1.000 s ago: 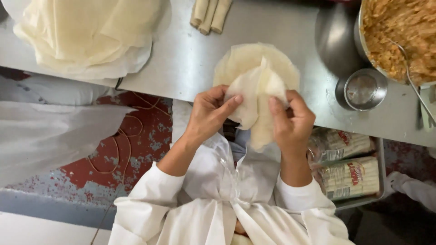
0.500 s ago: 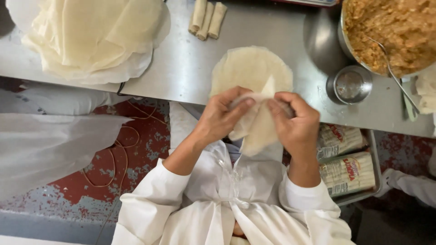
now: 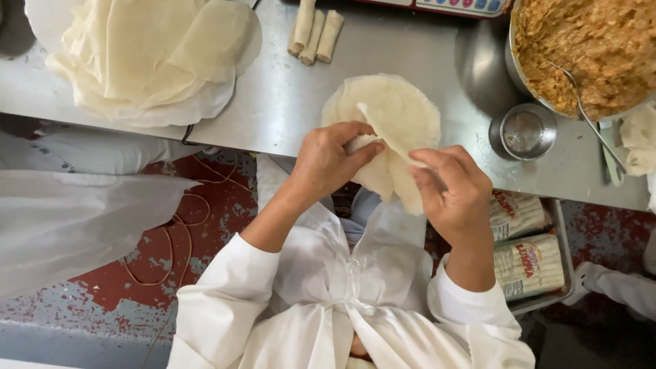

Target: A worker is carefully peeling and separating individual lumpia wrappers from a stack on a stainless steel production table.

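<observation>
Both hands work a thin round wrapper (image 3: 400,113) at the near edge of the steel tabletop (image 3: 273,96); the far half lies flat on the steel, the near part hangs past the edge in front of the apron. Left hand (image 3: 331,160) has its fingers (image 3: 359,154) pinched narrow on the wrapper's near-left edge, right hand (image 3: 451,191) pinches a folded flap by its right side, thumb on top. The sheet looks very light, limp, paper-thin and likely to tear or stick to itself, so hold is best kept at the rim with fingertip pads, both sides at once, no pulling apart. Wrapper stack (image 3: 150,58) sits far left on the tabletop, well apart. Three finished rolls (image 3: 314,34) lie at the far edge. Filling bowl (image 3: 588,55) with a spoon (image 3: 588,113) is far right, a small metal cup (image 3: 526,130) just beside it. Packets (image 3: 526,253) sit in a tray below the tabletop
</observation>
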